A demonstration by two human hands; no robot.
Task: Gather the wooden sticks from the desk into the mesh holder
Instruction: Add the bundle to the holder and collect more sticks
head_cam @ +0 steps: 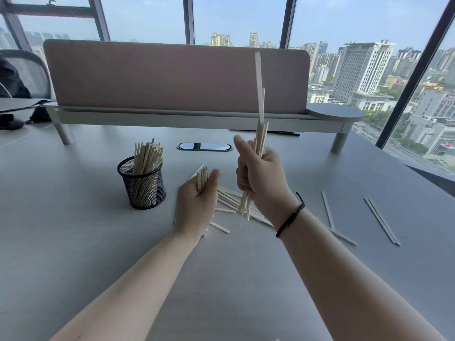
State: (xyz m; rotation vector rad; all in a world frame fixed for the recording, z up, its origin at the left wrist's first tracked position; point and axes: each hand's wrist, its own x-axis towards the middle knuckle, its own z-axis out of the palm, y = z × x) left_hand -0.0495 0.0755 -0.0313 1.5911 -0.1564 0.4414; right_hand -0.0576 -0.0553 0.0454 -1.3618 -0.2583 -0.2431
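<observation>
sticks point(260, 134) blurred, perhaps slipping, in right hand point(262, 173)

High-rise office: grey desk point(73, 242) with cable port point(204, 146), pink divider screen point(172, 75) beyond both hands, floor-to-ceiling windows point(344, 20) overlooking city towers.

Bright daylight pours through the windows point(236, 18) ahead, leaving a soft sheen on the grey desk point(73, 230), faint shadows, wide-angle bending at the edges, and slightly motion-blurred hands.

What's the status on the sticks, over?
Left hand and right hand each grip a stick bundle. Mesh holder part full. Loose sticks remain on desk. Path clear.
</observation>
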